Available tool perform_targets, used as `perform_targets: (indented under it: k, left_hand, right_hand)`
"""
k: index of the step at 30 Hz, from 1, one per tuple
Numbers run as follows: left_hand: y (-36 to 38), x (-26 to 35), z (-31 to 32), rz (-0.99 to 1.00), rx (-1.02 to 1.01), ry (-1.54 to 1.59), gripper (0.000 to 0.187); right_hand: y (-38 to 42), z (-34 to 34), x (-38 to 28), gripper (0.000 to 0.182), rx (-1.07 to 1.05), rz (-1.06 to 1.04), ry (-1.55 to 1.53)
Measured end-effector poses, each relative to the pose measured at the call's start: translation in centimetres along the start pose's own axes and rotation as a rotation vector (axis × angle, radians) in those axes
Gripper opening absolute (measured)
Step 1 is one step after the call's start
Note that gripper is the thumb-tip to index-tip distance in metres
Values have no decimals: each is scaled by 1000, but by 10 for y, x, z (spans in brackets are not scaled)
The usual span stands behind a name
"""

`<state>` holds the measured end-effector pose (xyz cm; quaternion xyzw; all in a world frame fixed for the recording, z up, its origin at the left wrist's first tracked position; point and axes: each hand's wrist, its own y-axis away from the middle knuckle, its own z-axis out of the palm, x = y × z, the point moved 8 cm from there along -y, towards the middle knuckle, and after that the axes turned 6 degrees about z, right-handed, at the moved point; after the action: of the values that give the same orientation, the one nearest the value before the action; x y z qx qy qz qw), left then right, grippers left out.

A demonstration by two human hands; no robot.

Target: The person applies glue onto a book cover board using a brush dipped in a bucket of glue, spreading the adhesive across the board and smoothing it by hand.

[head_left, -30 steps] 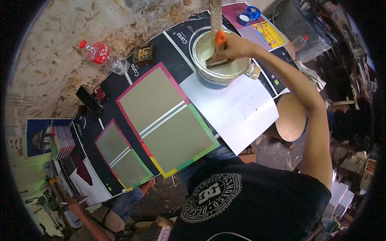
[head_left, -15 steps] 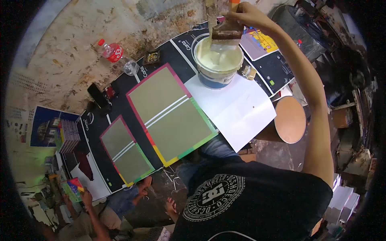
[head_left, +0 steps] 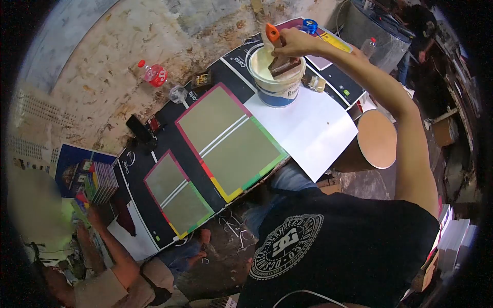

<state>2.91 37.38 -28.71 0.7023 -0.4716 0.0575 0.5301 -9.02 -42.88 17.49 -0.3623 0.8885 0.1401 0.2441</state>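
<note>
My right hand (head_left: 298,43) grips a wide paintbrush (head_left: 284,66) by its orange-tipped handle. The brush's broad head is down inside the mouth of a white and blue bucket (head_left: 280,96), and its bristles are hidden there. Pale cream paste or glue (head_left: 261,62) fills much of the bucket. Under the bucket lies a large white sheet (head_left: 321,128). Beside the sheet is a grey-brown board (head_left: 221,138) with a coloured border and two white strips across its middle. A smaller board (head_left: 177,192) like it lies further left. My left hand is out of view.
A red-capped bottle (head_left: 154,74), a clear cup (head_left: 178,94) and a black phone (head_left: 138,128) are along the table's wall side. Stacked books (head_left: 101,182) stand at the far end, near a co-worker's arm (head_left: 110,241). A round drum (head_left: 377,138) stands right of the table.
My right hand has lowered the paintbrush from above the bucket into its mouth. The whole view has shifted slightly. At the far end the co-worker's arm has moved towards the stacked books.
</note>
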Motion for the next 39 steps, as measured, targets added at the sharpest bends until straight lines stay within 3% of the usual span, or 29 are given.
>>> perform_targets:
  k: [10,12,13,15,16,17,18,20,21,24,27,33,39]
  left_hand:
    - [18,-19,15,-128,-200,174,33]
    - [27,-13,21,-164,-272,250,34]
    - [34,-5,24,-173,-316,286,34]
    - [49,29,25,-110,-397,298,34]
    - [59,57,25,-24,-431,257,34]
    - [69,90,23,82,-442,195,34]
    - [92,134,24,262,-456,73,31]
    - [149,226,25,620,-441,-176,24]
    - [173,256,26,683,-486,-182,23]
    - [209,327,24,998,-457,156,23]
    - [229,383,33,1274,-617,648,29]
    - [216,458,109,1205,-433,657,26]
    - [173,453,175,1069,-387,659,20]
  right_hand:
    - [-17,-39,4,38,142,15,12]
    - [-48,-39,27,37,153,18,-25]
    - [-71,-36,43,35,234,-120,-25]
    - [-62,-22,40,33,119,-62,-118]
    - [-55,-12,35,32,62,-34,-163]
    - [-45,-9,28,31,8,58,-18]
    - [-34,-5,25,29,-29,133,-129]
    - [-47,-7,27,28,-25,101,-111]
    - [-49,-14,23,28,-14,90,-106]
    - [-53,-28,13,28,-3,86,-112]
    - [-81,-38,9,29,-26,92,-110]
    - [-84,-15,-78,28,-47,48,85]
    - [-98,86,-171,36,-212,-177,215]
